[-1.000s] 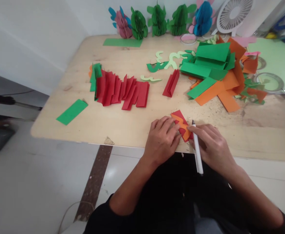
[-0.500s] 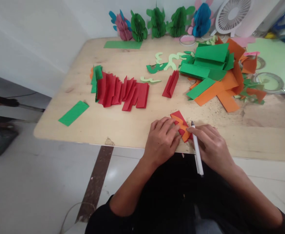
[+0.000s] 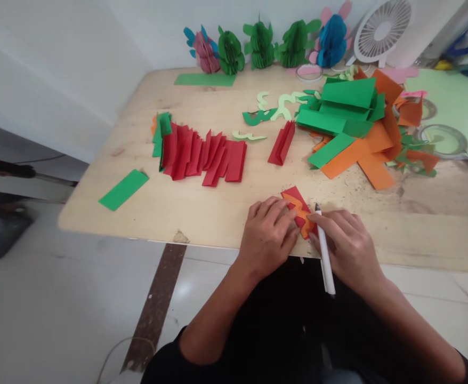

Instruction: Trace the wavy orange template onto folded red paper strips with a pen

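Near the table's front edge lies a small red paper (image 3: 293,193) with a wavy orange paper shape (image 3: 304,215) on top. My left hand (image 3: 266,234) is bent over the left side of both papers, its fingertips pressing on them. On the right, my right hand (image 3: 344,240) holds a white pen (image 3: 325,256) between its fingers, the dark tip pointing away from me. Its index fingertip touches the orange shape. A folded red paper (image 3: 282,143) lies beyond the hands.
Folded red papers (image 3: 202,154) stand in a row at left, near a green strip (image 3: 123,189). Green papers (image 3: 348,93) and orange papers (image 3: 378,170) are heaped at right. Paper figures (image 3: 261,45) and a white fan (image 3: 382,32) line the back of the table (image 3: 202,213).
The whole view has shifted slightly, so everything sits a little lower in the picture. Both hands keep nearly the same places on the papers, and the pen is still held.
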{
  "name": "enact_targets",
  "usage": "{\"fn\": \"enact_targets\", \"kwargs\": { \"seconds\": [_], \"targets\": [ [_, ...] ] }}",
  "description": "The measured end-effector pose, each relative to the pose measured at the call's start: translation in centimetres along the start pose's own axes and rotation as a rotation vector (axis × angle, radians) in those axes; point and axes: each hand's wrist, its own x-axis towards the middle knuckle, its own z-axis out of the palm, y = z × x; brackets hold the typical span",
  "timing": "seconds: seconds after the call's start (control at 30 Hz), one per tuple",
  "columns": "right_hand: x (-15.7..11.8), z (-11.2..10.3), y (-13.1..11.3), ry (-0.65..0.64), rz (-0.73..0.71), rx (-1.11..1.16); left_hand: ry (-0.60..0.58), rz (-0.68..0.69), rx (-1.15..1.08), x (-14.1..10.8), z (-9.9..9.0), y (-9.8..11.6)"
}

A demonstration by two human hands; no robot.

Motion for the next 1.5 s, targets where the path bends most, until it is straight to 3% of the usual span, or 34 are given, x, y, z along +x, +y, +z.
{"fn": "enact_targets", "kwargs": {
  "seconds": [0.83, 1.5],
  "targets": [
    [-0.05, 0.1, 0.05, 0.006, 0.006, 0.003, -0.091, -0.048, -0.072, -0.12, -0.44, 0.12],
    [0.06, 0.08, -0.08, 0.014, 0.009, -0.002, -0.076, -0.046, -0.083, -0.19, -0.22, -0.03]
  ]
}}
